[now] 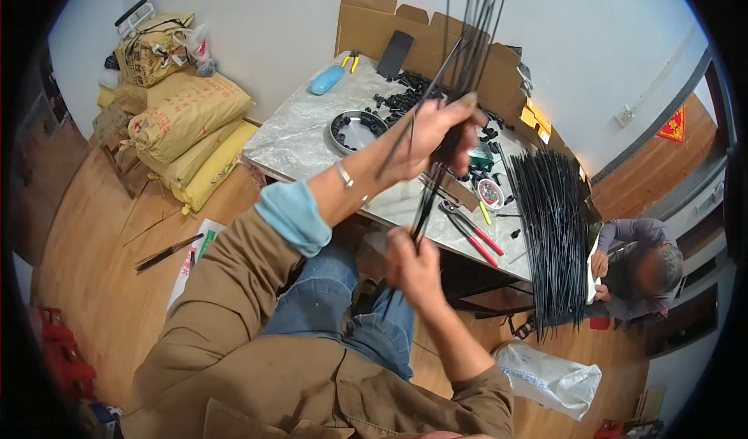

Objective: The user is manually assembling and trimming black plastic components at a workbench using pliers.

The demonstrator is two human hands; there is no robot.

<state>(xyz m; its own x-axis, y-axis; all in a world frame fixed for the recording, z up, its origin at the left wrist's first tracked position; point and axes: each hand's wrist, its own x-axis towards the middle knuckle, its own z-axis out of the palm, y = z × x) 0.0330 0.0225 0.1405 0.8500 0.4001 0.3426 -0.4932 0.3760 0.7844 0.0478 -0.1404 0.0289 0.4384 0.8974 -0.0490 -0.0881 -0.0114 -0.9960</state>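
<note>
I hold a loose bundle of thin black rods (475, 42) steeply upright in front of me, over the near edge of the table. My left hand (440, 131) is closed round the bundle's middle, and the rods fan apart above it. One rod slants away from the others across my left wrist. Lower down, my right hand (415, 267) is wrapped round the bundle's lower part, somewhat blurred. The lower ends hang over my knees. A big pile of similar black rods (549, 229) lies over the table's right side, its ends jutting past the edge.
The marbled table (292, 131) bears a round tray (339, 144) of small black parts, more black parts (401, 96), red-handled pliers (471, 232), a blue case (327, 80) and a cardboard screen (366, 22). Stuffed sacks (191, 116) stand left. Another person (639, 264) sits at right.
</note>
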